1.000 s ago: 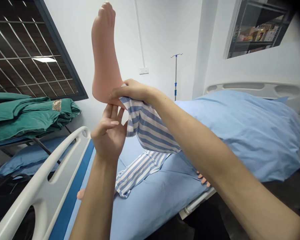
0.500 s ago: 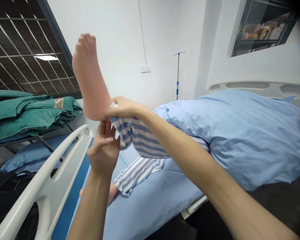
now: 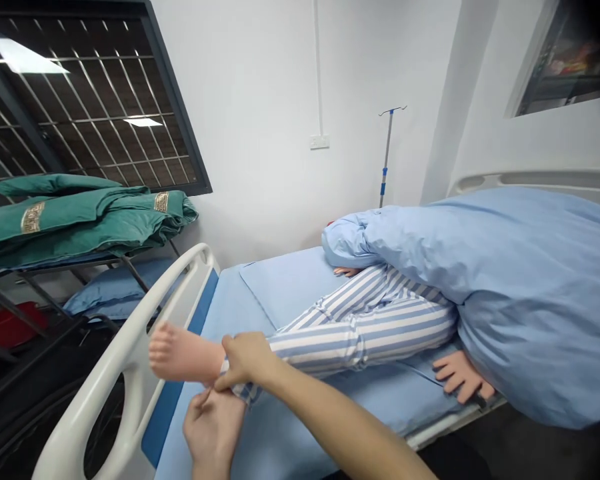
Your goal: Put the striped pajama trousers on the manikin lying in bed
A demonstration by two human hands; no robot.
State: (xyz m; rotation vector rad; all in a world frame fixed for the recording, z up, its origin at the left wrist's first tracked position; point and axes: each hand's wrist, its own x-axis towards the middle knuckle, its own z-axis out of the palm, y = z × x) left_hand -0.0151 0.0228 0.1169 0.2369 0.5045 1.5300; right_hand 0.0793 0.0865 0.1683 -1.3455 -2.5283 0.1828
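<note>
The green bedding (image 3: 85,217) is lying folded on the rack at the far left, with a blue pillow (image 3: 113,290) under it. The white footboard (image 3: 130,353) is running along the bed end, just beside the manikin's foot (image 3: 180,352).

The left hand (image 3: 213,430) is sitting under the ankle, fingers curled up toward the trouser cuff (image 3: 243,390); whether it is pinching cloth or only supporting I cannot tell. The right hand (image 3: 245,360) is closing over the top of the ankle and gripping the cuff there. The striped leg (image 3: 360,327) is lying low along the bed (image 3: 275,293), foot pointing at the footboard.

Risks, as I judge them: the toes are sitting so near the footboard that a pull toward it could be knocking the foot against the rail. Tugging the cuff with only one firm grip could be slipping the cloth off the heel or twisting the leg. The duvet (image 3: 505,280) is hanging over the bed edge and could be sliding off if the leg drags it.

Count: two hands of the person, one foot showing, two manikin hands (image 3: 460,377) peeking from the duvet, one duvet, one drip stand (image 3: 386,157), one wall socket (image 3: 319,141).
</note>
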